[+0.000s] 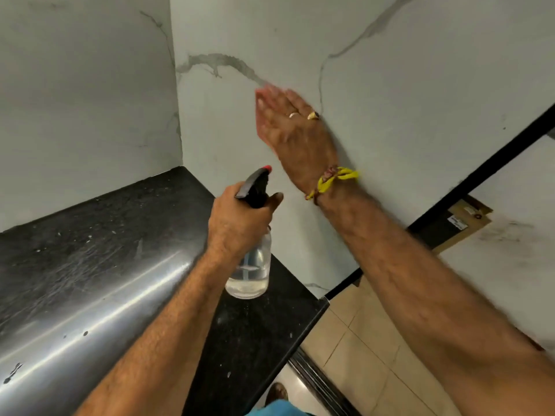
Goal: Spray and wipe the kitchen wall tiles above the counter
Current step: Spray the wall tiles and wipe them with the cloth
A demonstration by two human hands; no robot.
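- Against the wall tiles (390, 70), which are pale with grey marble veining, the right hand (295, 136) lies flat, fingers straight and together, pointing up and to the left; the fingertips are blurred.
- Two rings sit on fingers of that hand, and a yellow thread band (335, 180) is tied round the wrist.
- No cloth shows under or in the right hand; whether anything is between palm and tile cannot be told.
- Lower and to the left, the left hand (240, 223) grips the neck of a spray bottle (250, 271), fingers curled round it and one finger by the trigger.
- The bottle has a clear body with clear liquid in its lower part, a black trigger head (255, 190) and a red nozzle tip (266, 168) aimed towards the wall near the right wrist.
- The bottle is held upright over the black table (90, 223), near the corner where two tiled walls meet; whether its base touches the top cannot be told.
- A steel surface (90, 310) with bright streaks lies on the near left part of the table.
- Below right, beige floor tiles (360, 340) show, and a black strip (480, 172) runs along the wall.
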